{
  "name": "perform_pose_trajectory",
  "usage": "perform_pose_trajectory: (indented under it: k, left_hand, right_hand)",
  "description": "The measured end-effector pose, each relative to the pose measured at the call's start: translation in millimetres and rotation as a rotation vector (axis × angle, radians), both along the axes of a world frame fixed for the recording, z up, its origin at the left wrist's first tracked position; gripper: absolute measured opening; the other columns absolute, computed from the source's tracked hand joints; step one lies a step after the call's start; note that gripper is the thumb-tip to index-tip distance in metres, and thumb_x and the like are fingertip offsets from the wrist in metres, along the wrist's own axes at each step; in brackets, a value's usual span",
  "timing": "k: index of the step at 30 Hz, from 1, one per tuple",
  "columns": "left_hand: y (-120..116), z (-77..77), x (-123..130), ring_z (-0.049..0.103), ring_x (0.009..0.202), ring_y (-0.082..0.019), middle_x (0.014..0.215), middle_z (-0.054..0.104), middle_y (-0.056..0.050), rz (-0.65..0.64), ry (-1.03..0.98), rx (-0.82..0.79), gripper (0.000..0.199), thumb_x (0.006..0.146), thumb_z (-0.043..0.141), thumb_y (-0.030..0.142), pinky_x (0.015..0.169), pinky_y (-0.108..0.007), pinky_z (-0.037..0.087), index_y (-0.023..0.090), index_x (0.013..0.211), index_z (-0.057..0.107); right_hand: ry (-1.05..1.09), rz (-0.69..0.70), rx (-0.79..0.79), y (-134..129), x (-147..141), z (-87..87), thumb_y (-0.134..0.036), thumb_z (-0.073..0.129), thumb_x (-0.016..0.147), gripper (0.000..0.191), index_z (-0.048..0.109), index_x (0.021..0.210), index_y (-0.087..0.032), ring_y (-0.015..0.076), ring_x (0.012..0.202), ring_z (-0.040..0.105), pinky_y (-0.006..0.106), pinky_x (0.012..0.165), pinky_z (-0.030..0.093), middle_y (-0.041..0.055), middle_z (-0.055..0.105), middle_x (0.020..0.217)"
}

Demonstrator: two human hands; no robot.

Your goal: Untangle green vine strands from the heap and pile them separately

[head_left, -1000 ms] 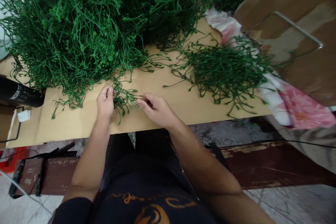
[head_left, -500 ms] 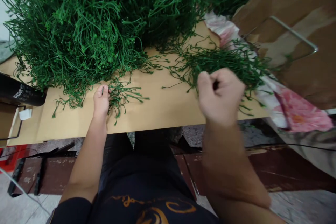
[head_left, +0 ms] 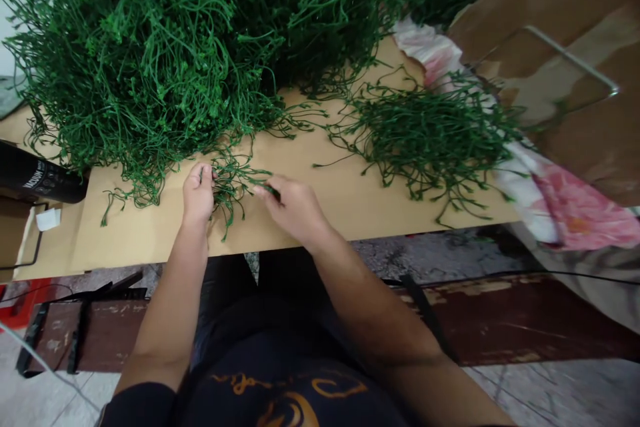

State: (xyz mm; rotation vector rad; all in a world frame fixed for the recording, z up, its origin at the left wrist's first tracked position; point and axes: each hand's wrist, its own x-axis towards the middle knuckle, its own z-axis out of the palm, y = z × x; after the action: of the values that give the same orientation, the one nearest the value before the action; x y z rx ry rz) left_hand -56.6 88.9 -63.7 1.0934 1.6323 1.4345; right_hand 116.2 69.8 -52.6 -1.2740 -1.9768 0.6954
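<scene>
My left hand [head_left: 199, 190] is closed around a small bunch of green plastic-looking stems [head_left: 231, 183] with forked tips, which fan out to the right just above the board. From the right, my right hand [head_left: 295, 207] reaches the tips of that bunch, its thumb and forefinger pinched on stem ends. Behind my left hand rises a large tangled heap of the same green stems [head_left: 150, 67]. A smaller, flatter pile of stems [head_left: 430, 137] lies to the right, apart from both hands.
Tan cardboard [head_left: 335, 193] covers the work surface. A black vacuum bottle [head_left: 40, 173] lies at the left. On the right are a pink flowered cloth [head_left: 585, 207] and a brown cardboard box [head_left: 565, 73] with a metal handle. A dark red bench [head_left: 500, 320] stands below.
My right hand has moved left, from the smaller pile to the tips of the bunch in my left hand. My left hand has kept its hold and barely shifted.
</scene>
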Motion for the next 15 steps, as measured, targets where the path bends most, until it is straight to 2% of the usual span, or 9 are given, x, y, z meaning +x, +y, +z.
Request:
perform_pose_trajectory:
  k: [3, 7, 10, 13, 14, 15]
  left_hand:
    - [1.4, 1.3, 1.8, 0.029, 0.045, -0.007, 0.052, 0.037, 0.005, 0.010, 0.004, -0.047, 0.028, 0.085, 0.047, 0.033, 0.045, -0.022, 0.021, 0.018, 0.062, 0.045]
    - [1.5, 3.7, 4.9, 0.033, 0.048, -0.007, 0.052, 0.037, 0.004, -0.018, 0.080, -0.022, 0.029, 0.085, 0.048, 0.029, 0.049, -0.022, 0.027, 0.017, 0.059, 0.043]
    - [3.8, 5.5, 3.5, 0.035, 0.051, -0.007, 0.055, 0.039, 0.004, 0.050, 0.063, -0.023, 0.026, 0.086, 0.047, 0.027, 0.051, -0.021, 0.029, 0.017, 0.061, 0.043]
    - [8.5, 7.5, 0.5, 0.033, 0.048, -0.007, 0.058, 0.040, 0.004, 0.192, -0.054, -0.077, 0.024, 0.087, 0.044, 0.030, 0.047, -0.022, 0.027, 0.018, 0.067, 0.044]
    - [9.3, 7.9, -0.1, 0.032, 0.047, -0.006, 0.058, 0.040, 0.005, 0.196, -0.075, -0.076, 0.024, 0.087, 0.044, 0.031, 0.046, -0.021, 0.026, 0.018, 0.067, 0.043]
    - [9.2, 8.3, -0.3, 0.031, 0.046, -0.006, 0.058, 0.039, 0.005, 0.174, -0.084, -0.064, 0.024, 0.086, 0.046, 0.031, 0.045, -0.021, 0.025, 0.018, 0.066, 0.043]
  right_hand:
    - [0.140, 0.033, 0.015, -1.5, 5.2, 2.1, -0.031, 0.039, 0.088, 0.032, 0.033, 0.058, -0.020, 0.0106, 0.053, 0.039, 0.026, 0.053, 0.032, -0.0018, 0.038, 0.055]
    - [0.271, 0.171, 0.157, -25.0, 0.8, 3.3, -0.022, 0.038, 0.089, 0.032, 0.024, 0.059, -0.021, 0.0091, 0.052, 0.033, 0.024, 0.052, 0.030, -0.0032, 0.030, 0.056]
    - [0.298, 0.317, 0.285, -50.6, -5.3, 15.3, -0.015, 0.040, 0.086, 0.030, 0.024, 0.061, -0.021, 0.0104, 0.055, 0.035, 0.025, 0.052, 0.030, -0.0021, 0.032, 0.056]
    - [0.290, 0.602, 0.419, -67.6, -0.9, 35.6, -0.015, 0.042, 0.085, 0.028, 0.029, 0.061, -0.021, 0.0109, 0.053, 0.032, 0.026, 0.051, 0.029, -0.0021, 0.034, 0.053]
    - [0.271, 0.656, 0.445, -67.8, 4.4, 41.1, -0.016, 0.043, 0.085, 0.026, 0.032, 0.061, -0.020, 0.0109, 0.053, 0.033, 0.026, 0.051, 0.029, -0.0019, 0.036, 0.053]
    - [0.244, 0.638, 0.465, -64.2, 12.2, 44.9, -0.016, 0.043, 0.085, 0.025, 0.035, 0.062, -0.020, 0.0109, 0.053, 0.035, 0.026, 0.051, 0.030, -0.0016, 0.038, 0.053]
